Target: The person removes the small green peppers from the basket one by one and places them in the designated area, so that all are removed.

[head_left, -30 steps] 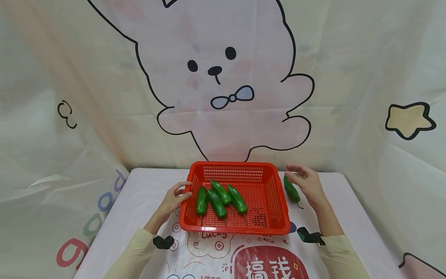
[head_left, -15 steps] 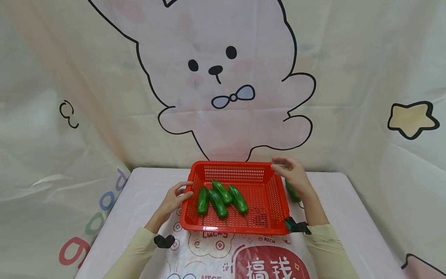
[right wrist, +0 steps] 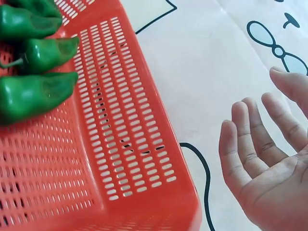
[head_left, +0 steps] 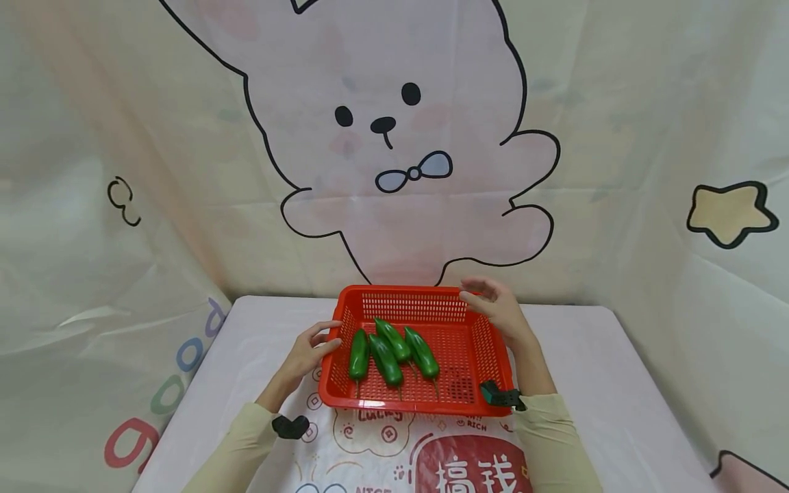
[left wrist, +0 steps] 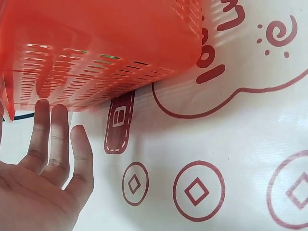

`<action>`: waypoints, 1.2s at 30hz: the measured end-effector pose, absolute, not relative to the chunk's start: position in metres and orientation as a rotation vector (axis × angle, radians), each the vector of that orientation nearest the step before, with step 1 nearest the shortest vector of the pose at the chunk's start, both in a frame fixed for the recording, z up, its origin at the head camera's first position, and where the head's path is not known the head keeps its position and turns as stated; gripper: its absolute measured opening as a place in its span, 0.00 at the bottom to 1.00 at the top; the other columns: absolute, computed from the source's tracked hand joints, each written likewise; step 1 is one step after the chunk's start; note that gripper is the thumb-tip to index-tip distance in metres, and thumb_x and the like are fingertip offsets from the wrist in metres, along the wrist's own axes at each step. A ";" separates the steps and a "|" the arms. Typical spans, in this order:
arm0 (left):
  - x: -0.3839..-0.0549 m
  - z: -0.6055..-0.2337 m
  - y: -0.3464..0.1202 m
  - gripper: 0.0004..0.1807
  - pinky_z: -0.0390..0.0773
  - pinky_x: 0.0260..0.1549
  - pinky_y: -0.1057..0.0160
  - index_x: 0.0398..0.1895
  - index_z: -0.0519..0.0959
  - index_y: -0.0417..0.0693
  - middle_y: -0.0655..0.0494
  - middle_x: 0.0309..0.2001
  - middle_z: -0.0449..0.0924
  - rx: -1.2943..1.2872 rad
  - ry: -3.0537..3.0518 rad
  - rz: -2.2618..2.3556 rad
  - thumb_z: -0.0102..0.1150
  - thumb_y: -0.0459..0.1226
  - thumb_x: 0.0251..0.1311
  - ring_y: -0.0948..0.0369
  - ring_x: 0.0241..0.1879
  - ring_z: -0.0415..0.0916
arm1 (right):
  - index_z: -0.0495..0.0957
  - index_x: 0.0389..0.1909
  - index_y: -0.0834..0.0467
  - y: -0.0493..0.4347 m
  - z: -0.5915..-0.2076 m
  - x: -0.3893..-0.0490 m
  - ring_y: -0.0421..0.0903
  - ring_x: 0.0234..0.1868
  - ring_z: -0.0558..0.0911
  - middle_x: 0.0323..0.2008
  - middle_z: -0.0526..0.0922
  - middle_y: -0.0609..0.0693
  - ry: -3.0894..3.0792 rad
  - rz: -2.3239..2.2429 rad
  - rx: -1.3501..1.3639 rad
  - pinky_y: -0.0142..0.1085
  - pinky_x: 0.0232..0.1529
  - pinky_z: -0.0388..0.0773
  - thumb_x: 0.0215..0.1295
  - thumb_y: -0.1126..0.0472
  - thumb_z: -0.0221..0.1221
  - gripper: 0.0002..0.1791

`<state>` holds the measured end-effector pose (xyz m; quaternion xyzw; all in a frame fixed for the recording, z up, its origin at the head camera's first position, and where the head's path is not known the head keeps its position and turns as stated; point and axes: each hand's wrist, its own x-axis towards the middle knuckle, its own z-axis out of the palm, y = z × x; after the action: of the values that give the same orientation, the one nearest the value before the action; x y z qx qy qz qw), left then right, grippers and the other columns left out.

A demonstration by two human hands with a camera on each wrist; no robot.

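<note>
Several green peppers (head_left: 385, 359) lie on the floor of a red slotted plastic basket (head_left: 414, 409), most of them towards its left half. At the basket's left side my left hand (head_left: 308, 349) has its fingers extended to the wall. Seen from the left wrist, the fingertips (left wrist: 59, 115) meet the slotted outer side of the basket. My right hand (head_left: 498, 311) hovers by the far right corner, holding nothing. In the right wrist view that hand (right wrist: 269, 178) has loosely bent, spread fingers beside the basket wall, apart from it.
The basket stands on a white table (head_left: 576, 363) with a printed cloth (head_left: 370, 438). Behind it hangs a curtain (head_left: 394, 226) with a cartoon animal. Dark bands sit on both wrists, including a right wrist strap (head_left: 502, 397).
My right hand has moved left from over the pepper beside the basket to the far right corner. The arm now hides that pepper. My left hand stays at the basket's side.
</note>
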<state>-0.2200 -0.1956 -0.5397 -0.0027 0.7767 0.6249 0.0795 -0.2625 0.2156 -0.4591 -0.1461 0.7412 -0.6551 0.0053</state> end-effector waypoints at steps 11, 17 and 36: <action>-0.220 -0.541 -0.195 0.26 0.85 0.41 0.52 0.68 0.74 0.52 0.40 0.61 0.75 -0.020 2.352 1.851 0.66 0.39 0.67 0.44 0.54 0.78 | 0.72 0.63 0.71 0.198 -0.465 -0.263 0.60 0.52 0.81 0.57 0.75 0.74 2.320 -1.999 -0.542 0.56 0.54 0.79 0.71 0.66 0.63 0.24; -0.221 -0.542 -0.195 0.26 0.86 0.39 0.52 0.68 0.74 0.53 0.41 0.59 0.76 -0.014 2.341 1.854 0.65 0.39 0.68 0.44 0.52 0.79 | 0.74 0.64 0.67 0.187 -0.474 -0.267 0.64 0.52 0.81 0.58 0.77 0.69 2.326 -1.949 -0.522 0.58 0.54 0.78 0.70 0.62 0.65 0.25; -0.206 -0.505 -0.190 0.26 0.86 0.40 0.51 0.69 0.71 0.41 0.35 0.56 0.75 0.045 2.258 1.879 0.62 0.34 0.70 0.31 0.55 0.74 | 0.72 0.65 0.71 0.169 -0.504 -0.275 0.71 0.62 0.72 0.61 0.74 0.71 2.306 -1.748 -0.642 0.51 0.53 0.80 0.65 0.67 0.68 0.29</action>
<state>-0.2059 -0.1899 -0.5048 0.0154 0.7646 0.6363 0.1016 -0.2747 0.1692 -0.5045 -0.2156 0.7749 -0.5875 0.0888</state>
